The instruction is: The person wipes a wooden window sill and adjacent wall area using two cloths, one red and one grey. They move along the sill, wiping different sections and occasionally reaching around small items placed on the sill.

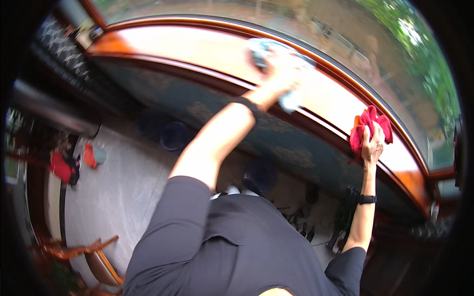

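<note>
A long, glossy wooden windowsill point(177, 40) runs below the window in front of me. My left hand point(283, 72), blurred, presses a light blue-and-white cloth point(264, 46) on the middle of the sill. A loose end of that cloth hangs over the sill's front edge. Farther right, my right hand point(373, 146) grips a bunched red cloth point(366, 124) that rests on the sill, with a bit of orange showing at its left side. Both wrists bear dark bands.
Window glass point(333, 33) curves along the far side. Small items point(87, 35) stand at the sill's left end. Dark blue round containers point(174, 136) are on the floor under the sill. A wooden chair point(102, 264) is at lower left, and red items point(61, 166) lie farther up.
</note>
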### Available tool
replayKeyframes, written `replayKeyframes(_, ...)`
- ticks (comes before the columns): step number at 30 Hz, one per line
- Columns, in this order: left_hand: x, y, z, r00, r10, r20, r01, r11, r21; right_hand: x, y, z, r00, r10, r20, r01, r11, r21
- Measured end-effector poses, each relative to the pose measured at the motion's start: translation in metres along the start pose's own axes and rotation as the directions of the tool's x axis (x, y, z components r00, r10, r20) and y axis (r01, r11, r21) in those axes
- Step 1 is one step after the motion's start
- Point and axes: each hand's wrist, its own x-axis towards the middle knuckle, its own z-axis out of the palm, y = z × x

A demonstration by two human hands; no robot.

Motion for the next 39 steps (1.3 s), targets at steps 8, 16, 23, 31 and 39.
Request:
replayKeyframes(8, -0.059, 0.139, 0.004, 0.946, 0.189, -0.263, -0.233, 0.962, -0.144, 0.001, -0.001, -0.019, 0.996, -0.021, 0.092, 0.009, 0.992, 0.126)
replayKeyframes(16, -0.111, -0.03, -0.035, 0.765, 0.341, -0.546, -0.253, 0.939, 0.233, -0.003, -0.003, -0.022, 0.995, -0.084, 0.048, 0.076, 0.986, 0.147)
replayKeyframes(23, -0.132, -0.158, -0.061, 0.699, -0.238, -0.675, 0.452, 0.878, 0.158, -0.003, -0.005, -0.02, 0.997, -0.077, 0.031, 0.073, 0.99, 0.123)
replayKeyframes(31, -0.111, -0.21, -0.09, 0.288, -0.691, -0.663, 0.834, 0.521, -0.181, -0.002, -0.007, -0.018, 0.995, -0.101, -0.016, 0.102, 0.993, 0.062)
replayKeyframes(39, -0.096, -0.03, -0.043, 0.342, -0.784, -0.517, 0.877, 0.465, -0.125, -0.002, -0.014, -0.019, 0.998, -0.066, -0.005, 0.066, 0.997, 0.031)
